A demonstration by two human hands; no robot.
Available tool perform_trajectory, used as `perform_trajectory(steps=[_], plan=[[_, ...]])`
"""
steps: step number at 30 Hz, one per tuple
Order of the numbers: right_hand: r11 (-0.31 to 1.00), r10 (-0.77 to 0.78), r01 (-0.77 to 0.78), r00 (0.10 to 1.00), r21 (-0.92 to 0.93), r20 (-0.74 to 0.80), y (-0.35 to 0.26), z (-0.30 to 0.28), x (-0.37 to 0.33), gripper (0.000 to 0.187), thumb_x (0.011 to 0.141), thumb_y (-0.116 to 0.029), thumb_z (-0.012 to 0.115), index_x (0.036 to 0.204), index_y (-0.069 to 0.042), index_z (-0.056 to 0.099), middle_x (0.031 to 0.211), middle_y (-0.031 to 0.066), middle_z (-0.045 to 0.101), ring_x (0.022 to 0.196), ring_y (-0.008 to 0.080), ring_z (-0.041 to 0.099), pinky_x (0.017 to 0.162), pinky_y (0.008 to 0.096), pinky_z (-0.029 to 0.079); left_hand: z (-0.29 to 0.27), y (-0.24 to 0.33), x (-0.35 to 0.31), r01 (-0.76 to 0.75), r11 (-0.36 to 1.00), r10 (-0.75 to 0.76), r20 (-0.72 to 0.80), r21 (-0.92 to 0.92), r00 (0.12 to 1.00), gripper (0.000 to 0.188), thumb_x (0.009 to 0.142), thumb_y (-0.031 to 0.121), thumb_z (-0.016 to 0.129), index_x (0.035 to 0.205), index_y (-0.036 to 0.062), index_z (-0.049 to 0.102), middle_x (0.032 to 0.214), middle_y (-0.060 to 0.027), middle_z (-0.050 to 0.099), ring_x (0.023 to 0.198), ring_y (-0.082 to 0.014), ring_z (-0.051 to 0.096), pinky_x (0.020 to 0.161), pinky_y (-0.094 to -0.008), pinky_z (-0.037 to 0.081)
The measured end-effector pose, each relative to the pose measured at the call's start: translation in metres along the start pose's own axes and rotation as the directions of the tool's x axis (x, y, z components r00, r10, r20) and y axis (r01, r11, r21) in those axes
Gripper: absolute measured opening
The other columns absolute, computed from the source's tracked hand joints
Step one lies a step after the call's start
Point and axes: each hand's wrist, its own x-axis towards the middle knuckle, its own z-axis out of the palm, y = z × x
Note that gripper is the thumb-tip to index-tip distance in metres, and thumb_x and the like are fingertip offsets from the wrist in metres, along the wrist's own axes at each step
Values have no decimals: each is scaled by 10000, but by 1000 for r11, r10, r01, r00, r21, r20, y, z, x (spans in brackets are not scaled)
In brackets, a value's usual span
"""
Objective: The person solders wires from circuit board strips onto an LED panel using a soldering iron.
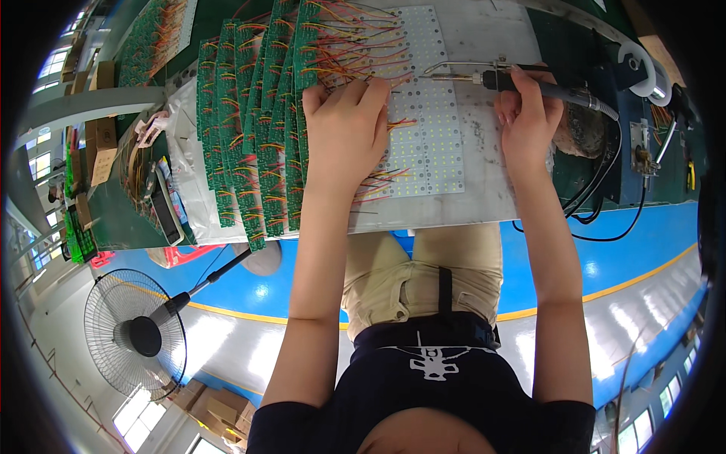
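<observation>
My right hand [529, 125] is closed around the dark handle of a soldering iron [494, 80] with a thin metal guide tube above it. The iron points left, its tip over a white LED panel [435, 144] dotted with small yellow squares. My left hand [344, 132] lies at the panel's left side, its fingers bent and pinched around thin wires [355, 44]; its fingertips are partly hidden. Red, yellow and black wires run from long green circuit boards [246, 129] onto the panel. Several of these boards overlap in a row left of my left hand.
A white spool [644, 73] on a stand and black cables [601, 181] are at the right. A phone [165, 206] rests on the table's left part, near a plastic sheet [195, 181]. More wired boards [155, 41] lie far left. A fan [136, 335] stands below left.
</observation>
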Motion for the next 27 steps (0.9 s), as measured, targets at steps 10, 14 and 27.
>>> perform_trajectory(steps=[10,14,27], plan=[[997,8,-11,999,-81,-37,-2,9,-2,132,858,-52,587,763,-50,495,526,-22,346,408,60,286,406,253,237,-3,3,1,-28,998,25,77,48,997,145,786,75,586,921,112,551,774,-48,561,721,-235,589,745,-411,335],[995,10,-13,999,-98,-35,-3,9,-2,134,860,-52,584,762,-48,494,518,-24,339,407,59,284,405,252,237,-3,3,0,-24,998,19,81,55,997,174,782,67,588,947,111,557,788,-54,556,743,-237,590,752,-412,340],[993,5,-5,1000,-114,3,0,6,-2,104,858,-48,588,789,-29,513,545,-17,371,415,60,307,413,254,259,-2,3,-2,-26,998,22,66,56,998,214,773,45,586,972,118,558,778,-54,536,747,-238,583,744,-418,350]])
